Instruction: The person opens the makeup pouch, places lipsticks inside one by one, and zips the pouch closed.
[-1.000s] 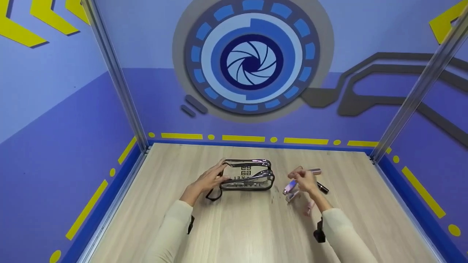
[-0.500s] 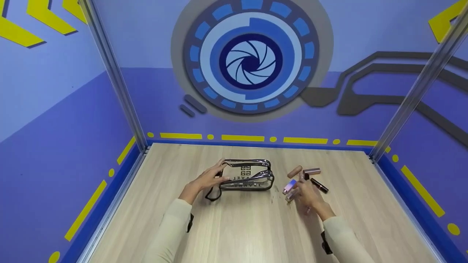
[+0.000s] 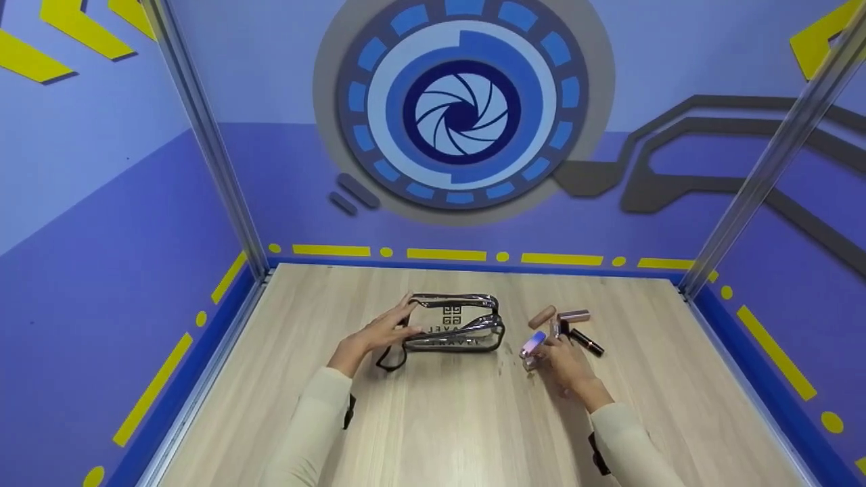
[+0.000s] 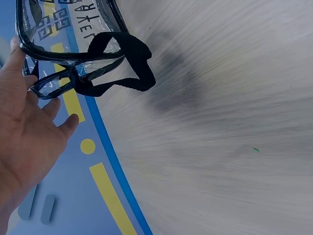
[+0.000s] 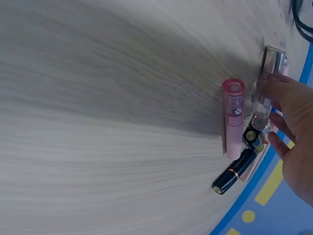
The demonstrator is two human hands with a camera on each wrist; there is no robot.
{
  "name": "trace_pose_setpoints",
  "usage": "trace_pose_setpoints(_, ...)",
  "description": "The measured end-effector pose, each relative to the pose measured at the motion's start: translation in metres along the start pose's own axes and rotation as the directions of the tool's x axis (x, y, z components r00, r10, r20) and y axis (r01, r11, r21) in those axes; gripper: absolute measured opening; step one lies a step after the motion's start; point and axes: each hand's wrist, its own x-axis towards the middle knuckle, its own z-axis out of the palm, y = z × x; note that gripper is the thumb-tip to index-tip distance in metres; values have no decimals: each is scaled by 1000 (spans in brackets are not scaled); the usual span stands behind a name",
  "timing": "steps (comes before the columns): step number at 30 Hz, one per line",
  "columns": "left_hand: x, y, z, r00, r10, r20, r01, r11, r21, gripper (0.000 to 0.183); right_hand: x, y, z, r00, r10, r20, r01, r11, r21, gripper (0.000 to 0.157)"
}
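A clear travel bag (image 3: 452, 325) with black piping lies on the table, its black strap (image 4: 139, 61) looped at the left end. My left hand (image 3: 379, 335) holds the bag by that end, thumb along its top edge. To the right, my right hand (image 3: 568, 362) pinches a clear tube with a silver cap (image 5: 274, 58), which looks like lip gloss. Beside it is a holographic purple-blue tube (image 3: 533, 343). Under the right hand lies a pink tube (image 5: 234, 120), mostly hidden in the head view. A black tube (image 3: 586, 342) sits just right of the fingers.
Behind the right hand lie a brown tube (image 3: 542, 316) and a rose-silver tube (image 3: 574, 316). A small black-ended item (image 5: 251, 135) is among the tubes. The wooden table (image 3: 460, 419) ends at blue-purple walls (image 3: 284, 182) on the left, back and right.
My right hand has come away from the brown tube and moved toward me, onto the clear silver-capped tube. My left hand stays on the bag.
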Motion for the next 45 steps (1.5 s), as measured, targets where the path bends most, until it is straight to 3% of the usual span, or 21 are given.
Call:
trace_pose_setpoints(8, -1, 3, -1, 998, -33, 49, 33, 999, -8, 91, -3, 1, 9, 1000, 15, -18, -16, 1000, -23, 34)
trace_pose_setpoints(13, -1, 5, -4, 998, -61, 35, 61, 998, 7, 84, -2, 1, 10, 999, 26, -27, -27, 999, -34, 30)
trace_pose_setpoints(17, -1, 5, -5, 997, -68, 28, 67, 997, 23, 86, -1, -1, 5, 996, 15, -83, -17, 1000, -21, 42)
trace_pose_setpoints(20, -2, 4, -5, 997, -73, 30, 73, 997, 28, 91, 2, -3, -2, 993, 26, -119, -23, 999, 29, 42)
trace_pose_setpoints(23, -2, 4, -5, 997, -75, 27, 74, 997, 20, 88, 8, -4, -11, 988, 46, -146, -35, 996, 82, 26)
trace_pose_setpoints(25, -2, 4, -5, 997, -70, 25, 69, 998, 13, 84, 14, -5, -18, 985, 59, -161, -41, 993, 110, 24)
trace_pose_setpoints(33, 0, 6, -7, 997, -79, 25, 79, 997, 28, 82, 48, -16, -60, 987, 58, -147, -29, 981, 191, 20)
trace_pose_setpoints(39, 2, 6, -8, 997, -72, 31, 70, 997, 42, 90, 77, -42, -87, 972, -43, -230, 93, 973, 212, 24)
trace_pose_setpoints(45, 2, 6, -7, 996, -84, 22, 84, 996, 33, 80, 99, -80, -93, 937, -177, -300, 253, 938, 237, 17)
